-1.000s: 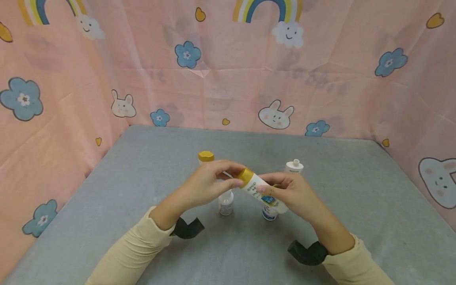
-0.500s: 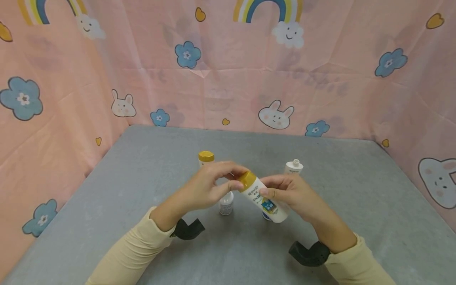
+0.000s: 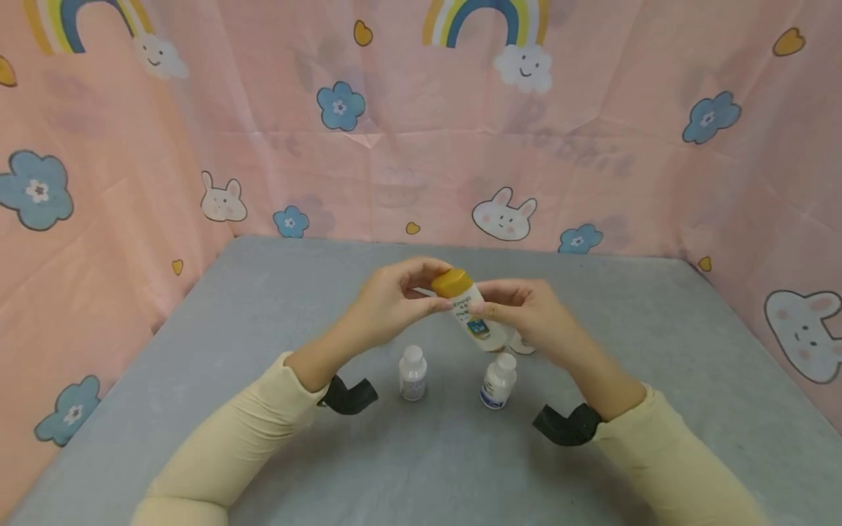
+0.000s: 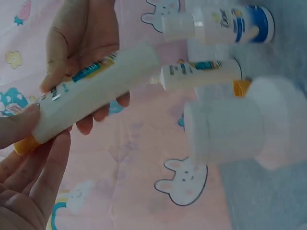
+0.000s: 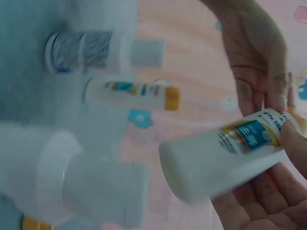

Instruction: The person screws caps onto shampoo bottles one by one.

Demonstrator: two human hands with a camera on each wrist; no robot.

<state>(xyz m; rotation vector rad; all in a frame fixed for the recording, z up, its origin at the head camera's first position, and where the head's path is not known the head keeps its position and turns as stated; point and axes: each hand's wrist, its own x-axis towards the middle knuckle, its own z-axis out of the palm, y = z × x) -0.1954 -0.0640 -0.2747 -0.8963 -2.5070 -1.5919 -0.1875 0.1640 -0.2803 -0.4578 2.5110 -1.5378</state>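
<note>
In the head view, a white bottle with a yellow cap is held tilted above the table, cap end up and to the left. My left hand pinches the cap between thumb and fingers. My right hand grips the bottle's body, thumb across the front near the printed label. Nearer to me, below the hands, two small white pill bottles stand upright, one on the left and one with a blue label on the right.
The left wrist view shows an uncapped white bottle and a loose yellow cap. A second yellow-capped bottle stands in the right wrist view, hidden by my hands in the head view. A pink printed curtain encloses the grey table.
Both hands have carried the held bottle upward and away from me in the head view. The two pill bottles show fully now, while the bottles farther back have become mostly covered.
</note>
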